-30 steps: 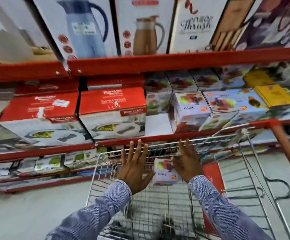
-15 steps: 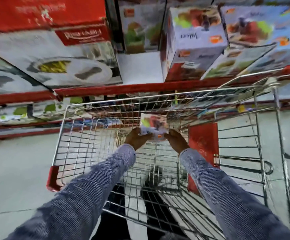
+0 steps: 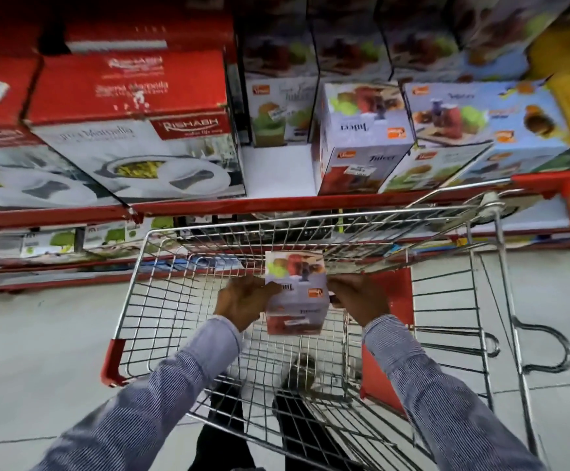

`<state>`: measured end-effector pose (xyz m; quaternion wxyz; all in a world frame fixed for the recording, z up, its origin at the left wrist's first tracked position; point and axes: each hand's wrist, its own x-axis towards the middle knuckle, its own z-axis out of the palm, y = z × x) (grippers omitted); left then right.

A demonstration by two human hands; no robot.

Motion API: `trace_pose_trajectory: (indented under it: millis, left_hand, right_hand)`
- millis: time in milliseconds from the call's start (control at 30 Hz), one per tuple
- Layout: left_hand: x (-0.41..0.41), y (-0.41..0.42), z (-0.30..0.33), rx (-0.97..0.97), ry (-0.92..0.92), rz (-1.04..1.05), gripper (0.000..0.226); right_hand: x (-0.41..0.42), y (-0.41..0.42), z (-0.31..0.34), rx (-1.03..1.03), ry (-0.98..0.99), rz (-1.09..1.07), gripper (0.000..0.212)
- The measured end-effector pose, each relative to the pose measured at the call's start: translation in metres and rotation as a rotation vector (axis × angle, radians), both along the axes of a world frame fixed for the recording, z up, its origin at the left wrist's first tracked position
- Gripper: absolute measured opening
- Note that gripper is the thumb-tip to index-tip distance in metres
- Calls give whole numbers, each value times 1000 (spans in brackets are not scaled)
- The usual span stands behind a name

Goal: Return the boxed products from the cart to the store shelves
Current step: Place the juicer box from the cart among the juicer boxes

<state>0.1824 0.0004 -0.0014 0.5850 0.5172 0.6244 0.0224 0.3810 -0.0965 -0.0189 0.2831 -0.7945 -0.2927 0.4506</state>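
Observation:
A small pale juicer box (image 3: 296,294) with fruit pictures is held inside the wire cart (image 3: 188,287), above its floor. My left hand (image 3: 242,300) grips the box's left side and my right hand (image 3: 358,300) grips its right side. Both arms in striped blue sleeves reach down into the cart. On the red shelf (image 3: 276,203) straight ahead stands a matching juicer box (image 3: 361,137), with a bare white gap (image 3: 276,171) to its left.
Large red and white dinner-set boxes (image 3: 134,127) fill the shelf's left part. More juicer boxes (image 3: 480,120) lie to the right, yellow boxes (image 3: 569,96) beyond. A lower shelf (image 3: 56,246) holds small boxes. A red panel (image 3: 392,300) sits on the cart's right wall. Grey floor lies on both sides.
My open hands reached down into the cart, closed on the juicer box from both sides, and have since lifted it slightly toward me. The camera tilted down, then back up a little.

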Motion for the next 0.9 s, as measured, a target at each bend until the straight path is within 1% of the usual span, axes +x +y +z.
trace_pose_trajectory:
  millis: [167,200,233,267,333,400,467,533,600,700,833,900]
  left_hand:
    - [-25,-3,73,219,-85,5,6]
    - [-29,-1,89,268,-108,-6,7]
    - [-31,2,105,315,-128,-23,13]
    - [-33,5,122,357,-146,-36,18]
    - [-33,12,150,431,-171,-38,19]
    - [-32,19,174,529,-173,-36,19]
    - [-28,27,193,613,-173,-20,20]
    - [-24,36,206,671,-160,-9,24]
    - [-21,47,214,688,-161,-25,26]
    - [-15,59,219,695,-206,-23,25]
    - [-6,70,215,740,-181,-29,26]
    - [-3,72,209,744,-172,-3,28]
  right_hand:
    - [-5,6,78,171,-71,0,14]
    - [-6,8,94,214,-72,-24,15]
    - [-7,10,109,253,-81,-38,14]
    - [-8,13,124,292,-94,-42,11]
    - [-7,18,150,364,-89,-58,3]
    - [-6,26,175,435,-100,-84,8]
    - [-4,37,196,490,-138,-103,6]
    - [-3,49,211,519,-187,-124,11]
    - [-1,60,221,520,-238,-133,16]
    - [2,74,227,541,-252,-146,18]
    - [8,89,227,528,-231,-138,23]
    - [11,96,226,516,-272,-116,22]
